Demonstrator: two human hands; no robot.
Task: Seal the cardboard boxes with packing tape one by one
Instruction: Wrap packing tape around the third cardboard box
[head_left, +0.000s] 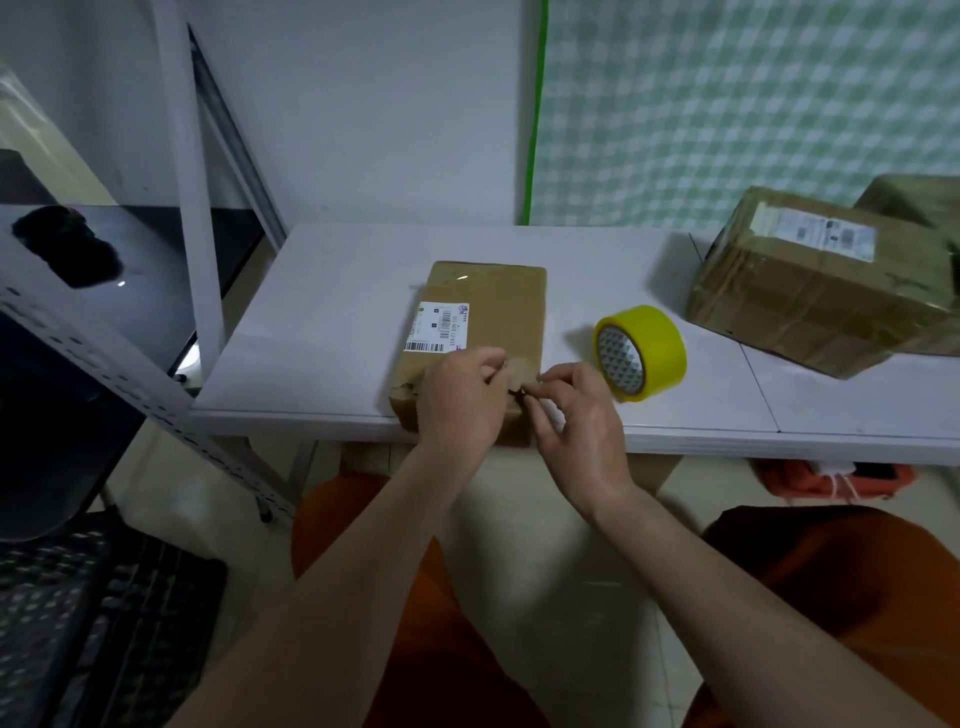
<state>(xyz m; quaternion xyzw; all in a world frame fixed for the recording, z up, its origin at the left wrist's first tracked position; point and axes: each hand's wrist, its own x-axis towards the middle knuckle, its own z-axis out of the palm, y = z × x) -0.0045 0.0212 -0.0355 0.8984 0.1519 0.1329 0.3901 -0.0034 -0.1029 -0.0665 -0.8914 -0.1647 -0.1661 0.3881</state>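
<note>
Both hands at the near end of the flat brown box (483, 332), which lies on the white desk (322, 322), near edge roughly flush with the desk's front edge.

Left hand (460, 395): fingers curled, resting on the box's near top, fingertips at a torn or lifted flap bit near the box's near right corner. Can't tell if it's pinching the cardboard or just pressing it.

Right hand (576, 415): just right of the left one, thumb and forefinger pinched on something small at that same corner, remaining fingers loosely curled. What's in the pinch is too small to make out; could be tape end or cardboard edge. The two hands' fingertips nearly touch.

White shipping label (439, 326) on the box top, just beyond the left hand.

Yellow tape roll (641, 353) stands on edge on the desk, just right of and slightly beyond the right hand, not touched, core facing the camera.

Bigger taped box (821, 280) further right and beyond the right hand, tilted, with its own label; another box (919, 200) behind it, partly cut off at the frame edge.

Metal shelf frame (192, 208) left of the left hand. Dark crate (104, 613) on the floor below it. Orange bag (831, 480) under the desk, right side.
</note>
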